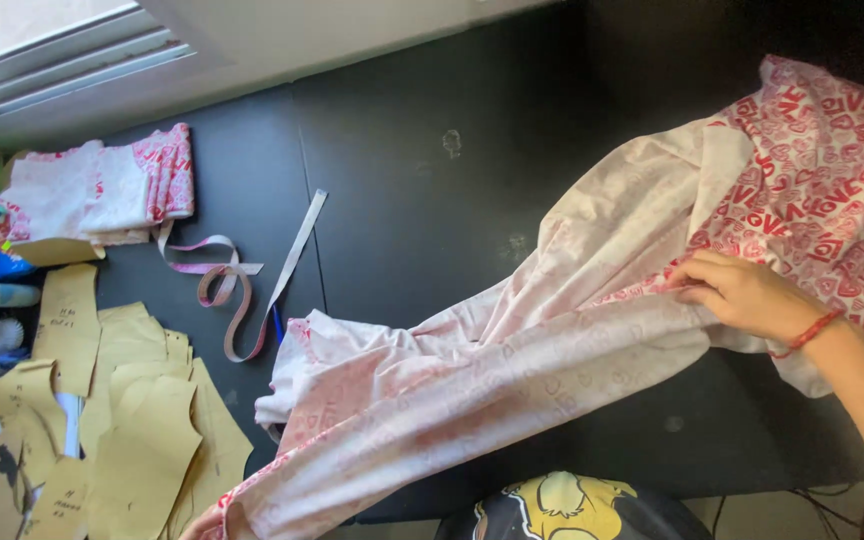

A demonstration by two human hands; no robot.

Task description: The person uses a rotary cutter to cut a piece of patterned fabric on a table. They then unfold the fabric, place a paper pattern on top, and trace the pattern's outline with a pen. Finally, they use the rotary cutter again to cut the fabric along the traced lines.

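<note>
A long piece of white fabric with a red printed pattern [472,380] lies stretched across the black table [402,170], from the lower left to the upper right. My right hand [742,292] rests on it at the right, fingers pinching a fold where the pale underside meets the red printed side [812,180]. A red string bracelet circles that wrist. My left hand is out of the frame; the cloth's lower left end runs off the bottom edge.
Several tan paper pattern pieces [122,400] lie at the left. A folded stack of the same printed fabric [97,190] sits at the back left, a measuring tape [242,280] beside it. Colourful clutter lines the left edge. A window frame runs along the top left.
</note>
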